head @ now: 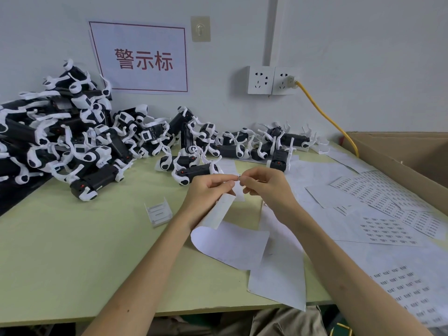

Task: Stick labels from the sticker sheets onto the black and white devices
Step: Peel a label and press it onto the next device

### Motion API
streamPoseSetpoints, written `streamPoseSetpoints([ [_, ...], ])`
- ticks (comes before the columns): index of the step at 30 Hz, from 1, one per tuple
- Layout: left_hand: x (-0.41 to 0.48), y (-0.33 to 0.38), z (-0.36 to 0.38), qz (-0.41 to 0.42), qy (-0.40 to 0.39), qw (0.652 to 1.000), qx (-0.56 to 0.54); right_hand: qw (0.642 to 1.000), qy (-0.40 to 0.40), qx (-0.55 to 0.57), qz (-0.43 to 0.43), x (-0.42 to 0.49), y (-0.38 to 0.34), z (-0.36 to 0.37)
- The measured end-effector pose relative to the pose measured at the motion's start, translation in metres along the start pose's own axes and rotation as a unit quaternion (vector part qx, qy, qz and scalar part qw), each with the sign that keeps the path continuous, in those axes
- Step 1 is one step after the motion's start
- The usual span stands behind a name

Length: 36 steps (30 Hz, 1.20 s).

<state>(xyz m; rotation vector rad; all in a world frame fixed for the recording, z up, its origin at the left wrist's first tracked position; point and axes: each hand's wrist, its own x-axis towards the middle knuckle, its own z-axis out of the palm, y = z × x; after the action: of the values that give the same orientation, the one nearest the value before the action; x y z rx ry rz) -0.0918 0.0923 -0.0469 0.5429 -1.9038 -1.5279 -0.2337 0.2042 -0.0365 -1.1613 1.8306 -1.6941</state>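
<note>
In the middle of the frame, we see the left hand [208,187] with its fingers curled round a rolled white sticker sheet [221,208], whose lower end fans out onto the pale green table [84,238]. The right hand [264,187] meets it fingertip to fingertip; its thumb and forefinger pinch a small label [238,177], too tiny for us to read. Just beyond the hands lies one black and white device [194,172] on its side, apart from both hands. More devices [72,132] are heaped along the wall from the left edge to the upper middle. At right, printed sticker sheets [378,197] overlap on the table, beside a cardboard box [400,151] at the right edge. A small white plastic bracket [158,212] stands left of the left wrist. On the wall we see a red-bordered sign [140,59], two sockets [260,80] and a yellow cable [324,115] running down from the right-hand one.
</note>
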Motion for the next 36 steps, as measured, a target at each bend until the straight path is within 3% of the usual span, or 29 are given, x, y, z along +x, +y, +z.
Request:
streamPoseSetpoints([
  [4,0.001,-0.002,0.0,0.013,-0.007,1.0,0.017,1.0,0.013,-0.013,-0.01,0.0,0.0,-0.001],
  [7,0.003,-0.007,0.003,0.017,0.002,0.997,0.073,0.989,0.054,-0.12,-0.063,-0.002,0.001,0.003],
  [11,0.005,-0.013,0.003,0.063,0.111,0.953,0.274,0.977,0.103,-0.134,-0.129,-0.006,-0.001,0.008],
  [13,0.006,-0.016,-0.002,0.1,0.159,0.933,0.307,0.978,0.109,-0.113,-0.135,-0.005,-0.002,0.005],
  [15,0.009,-0.02,-0.01,0.1,0.163,0.93,0.315,0.98,0.114,-0.096,-0.13,-0.004,-0.002,0.003],
  [20,0.014,-0.022,-0.011,0.034,0.047,0.969,0.238,0.983,0.098,-0.107,-0.117,-0.004,-0.001,0.003],
  [23,0.016,-0.023,-0.01,0.032,0.031,0.97,0.238,0.983,0.095,-0.109,-0.113,-0.004,0.001,0.003],
  [28,0.014,-0.026,-0.01,0.06,0.055,0.971,0.223,0.983,0.098,-0.105,-0.114,-0.003,0.002,0.002],
  [36,0.01,-0.026,-0.004,0.141,0.082,0.935,0.314,0.982,0.082,-0.12,-0.118,-0.003,0.002,0.002],
])
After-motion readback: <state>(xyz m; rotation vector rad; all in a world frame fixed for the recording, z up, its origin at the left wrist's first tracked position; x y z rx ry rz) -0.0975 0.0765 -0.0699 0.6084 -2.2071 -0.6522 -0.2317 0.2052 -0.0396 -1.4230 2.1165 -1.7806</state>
